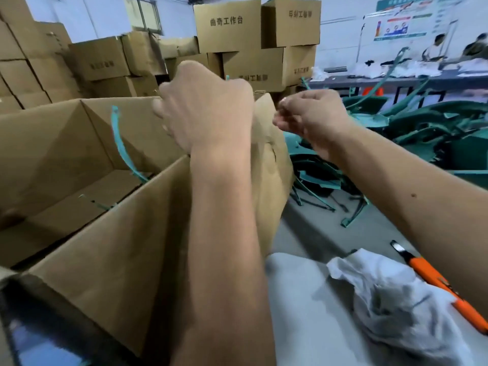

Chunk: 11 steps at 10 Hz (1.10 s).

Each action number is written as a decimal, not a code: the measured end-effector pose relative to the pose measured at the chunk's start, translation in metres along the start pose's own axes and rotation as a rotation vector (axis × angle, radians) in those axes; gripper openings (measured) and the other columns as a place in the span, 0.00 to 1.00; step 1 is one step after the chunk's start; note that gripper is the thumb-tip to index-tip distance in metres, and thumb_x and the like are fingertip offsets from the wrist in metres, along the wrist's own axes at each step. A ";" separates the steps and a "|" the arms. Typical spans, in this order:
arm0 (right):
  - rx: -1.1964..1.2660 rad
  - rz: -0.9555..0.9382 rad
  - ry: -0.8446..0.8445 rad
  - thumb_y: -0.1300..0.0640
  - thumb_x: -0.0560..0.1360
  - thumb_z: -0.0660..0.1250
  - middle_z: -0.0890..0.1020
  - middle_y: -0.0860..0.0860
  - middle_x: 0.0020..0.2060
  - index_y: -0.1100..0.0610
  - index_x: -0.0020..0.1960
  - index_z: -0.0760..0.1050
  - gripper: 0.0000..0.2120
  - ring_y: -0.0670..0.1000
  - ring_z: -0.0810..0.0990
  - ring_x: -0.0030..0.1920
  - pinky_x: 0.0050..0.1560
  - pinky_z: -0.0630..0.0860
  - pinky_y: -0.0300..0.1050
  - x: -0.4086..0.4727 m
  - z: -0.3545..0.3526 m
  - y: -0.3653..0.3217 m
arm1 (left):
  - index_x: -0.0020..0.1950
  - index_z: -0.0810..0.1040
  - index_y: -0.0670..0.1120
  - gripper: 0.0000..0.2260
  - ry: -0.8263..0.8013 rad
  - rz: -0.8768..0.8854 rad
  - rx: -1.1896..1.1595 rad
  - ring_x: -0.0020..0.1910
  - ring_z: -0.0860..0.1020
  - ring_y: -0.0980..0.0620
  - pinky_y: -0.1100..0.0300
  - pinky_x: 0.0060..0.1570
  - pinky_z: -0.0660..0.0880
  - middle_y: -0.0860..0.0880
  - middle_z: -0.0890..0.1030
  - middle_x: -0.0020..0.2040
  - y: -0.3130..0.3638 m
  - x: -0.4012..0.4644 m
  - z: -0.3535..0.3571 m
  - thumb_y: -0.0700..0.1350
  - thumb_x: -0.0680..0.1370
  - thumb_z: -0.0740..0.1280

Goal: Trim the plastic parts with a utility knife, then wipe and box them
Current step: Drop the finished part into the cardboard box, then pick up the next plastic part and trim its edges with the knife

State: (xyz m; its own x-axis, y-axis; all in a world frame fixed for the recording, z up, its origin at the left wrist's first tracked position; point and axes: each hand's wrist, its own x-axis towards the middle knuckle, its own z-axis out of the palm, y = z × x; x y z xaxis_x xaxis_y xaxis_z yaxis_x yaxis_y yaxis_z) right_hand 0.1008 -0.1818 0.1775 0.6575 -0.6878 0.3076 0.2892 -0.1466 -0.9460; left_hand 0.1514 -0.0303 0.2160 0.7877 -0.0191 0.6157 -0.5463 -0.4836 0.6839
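We're holding both hands up mid-frame over the open cardboard box at left. Left hand is showing its back to the camera, fingers curled; a sliver of teal is sticking out above it, but we can't tell for sure what it's gripping. Right hand is sitting just right of it, fingers loosely curled, thumb and forefinger close together; blur is hiding whether anything's pinched. Inside the box, one curved teal plastic part is leaning against the far wall. More teal parts are lying piled at right of the frame. Lower right, on the grey surface, a crumpled white wiping cloth is lying beside the orange utility knife, blade extended, both untouched. Stacked cartons are filling the upper background.
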 end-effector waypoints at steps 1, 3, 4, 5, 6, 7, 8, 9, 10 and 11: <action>-0.196 0.089 0.146 0.64 0.82 0.66 0.84 0.54 0.33 0.61 0.45 0.80 0.08 0.52 0.82 0.32 0.33 0.80 0.42 -0.033 -0.086 0.038 | 0.55 0.78 0.49 0.09 0.071 0.198 -0.183 0.53 0.78 0.50 0.59 0.49 0.71 0.51 0.80 0.52 0.025 -0.046 0.034 0.45 0.75 0.66; -0.805 0.000 0.630 0.60 0.78 0.69 0.85 0.51 0.34 0.55 0.42 0.82 0.07 0.53 0.84 0.37 0.43 0.80 0.49 -0.135 -0.213 0.115 | 0.44 0.80 0.46 0.04 -0.587 0.258 -0.333 0.45 0.79 0.48 0.52 0.46 0.77 0.50 0.82 0.42 0.036 -0.168 0.121 0.40 0.75 0.67; -1.213 0.070 0.604 0.54 0.78 0.70 0.85 0.56 0.42 0.55 0.48 0.82 0.05 0.61 0.82 0.45 0.44 0.76 0.52 -0.165 -0.238 0.138 | 0.44 0.80 0.47 0.05 -0.758 0.201 -0.272 0.42 0.78 0.47 0.54 0.35 0.75 0.50 0.81 0.41 0.029 -0.212 0.162 0.39 0.76 0.66; -1.411 0.286 0.460 0.41 0.78 0.68 0.82 0.57 0.45 0.54 0.50 0.78 0.15 0.62 0.79 0.49 0.42 0.71 0.51 -0.183 -0.239 0.157 | 0.44 0.79 0.49 0.05 -0.801 0.188 -0.199 0.38 0.75 0.50 0.63 0.28 0.64 0.53 0.80 0.40 0.028 -0.243 0.187 0.40 0.76 0.66; -1.446 0.338 0.317 0.37 0.75 0.70 0.79 0.53 0.48 0.53 0.54 0.75 0.20 0.59 0.77 0.52 0.45 0.72 0.51 -0.188 -0.234 0.167 | 0.41 0.80 0.49 0.07 -0.877 0.225 -0.286 0.39 0.77 0.52 0.61 0.31 0.69 0.53 0.81 0.40 0.046 -0.261 0.203 0.38 0.74 0.65; -1.336 0.311 0.328 0.45 0.76 0.68 0.78 0.53 0.45 0.53 0.46 0.69 0.13 0.60 0.78 0.45 0.39 0.68 0.48 -0.186 -0.232 0.164 | 0.39 0.80 0.48 0.07 -0.978 0.333 -0.364 0.42 0.80 0.47 0.54 0.42 0.78 0.50 0.82 0.40 0.075 -0.272 0.213 0.38 0.74 0.65; -1.244 0.270 0.501 0.49 0.78 0.65 0.77 0.56 0.47 0.55 0.45 0.68 0.11 0.62 0.74 0.41 0.39 0.67 0.50 -0.186 -0.240 0.156 | 0.39 0.80 0.49 0.06 -0.975 0.396 -0.387 0.43 0.81 0.46 0.52 0.47 0.80 0.50 0.83 0.40 0.100 -0.276 0.222 0.41 0.75 0.66; -1.176 0.206 0.726 0.47 0.81 0.66 0.79 0.58 0.50 0.57 0.52 0.71 0.13 0.64 0.77 0.51 0.46 0.68 0.55 -0.190 -0.254 0.149 | 0.38 0.78 0.49 0.06 -0.803 0.275 -0.453 0.40 0.79 0.49 0.57 0.41 0.74 0.55 0.80 0.35 0.105 -0.273 0.225 0.44 0.76 0.67; -1.057 0.152 0.793 0.47 0.82 0.68 0.79 0.57 0.49 0.58 0.54 0.72 0.13 0.61 0.77 0.50 0.50 0.71 0.55 -0.193 -0.266 0.144 | 0.40 0.77 0.48 0.07 -0.780 0.010 -0.556 0.39 0.80 0.46 0.54 0.40 0.74 0.51 0.81 0.36 0.097 -0.275 0.228 0.44 0.78 0.64; -0.915 0.074 0.818 0.49 0.80 0.71 0.81 0.54 0.50 0.57 0.57 0.76 0.13 0.57 0.78 0.51 0.53 0.72 0.50 -0.195 -0.272 0.134 | 0.43 0.76 0.44 0.06 -0.927 -0.434 -0.744 0.33 0.81 0.46 0.54 0.37 0.79 0.45 0.83 0.41 0.091 -0.281 0.231 0.38 0.79 0.61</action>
State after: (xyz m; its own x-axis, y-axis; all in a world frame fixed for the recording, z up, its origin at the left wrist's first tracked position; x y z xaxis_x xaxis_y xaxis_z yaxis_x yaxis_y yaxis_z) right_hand -0.1777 -0.2607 -0.0376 -0.0735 -0.9104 0.4072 -0.5411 -0.3066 -0.7831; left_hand -0.0538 -0.2716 0.0150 0.6807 -0.7324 -0.0127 0.0163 -0.0022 0.9999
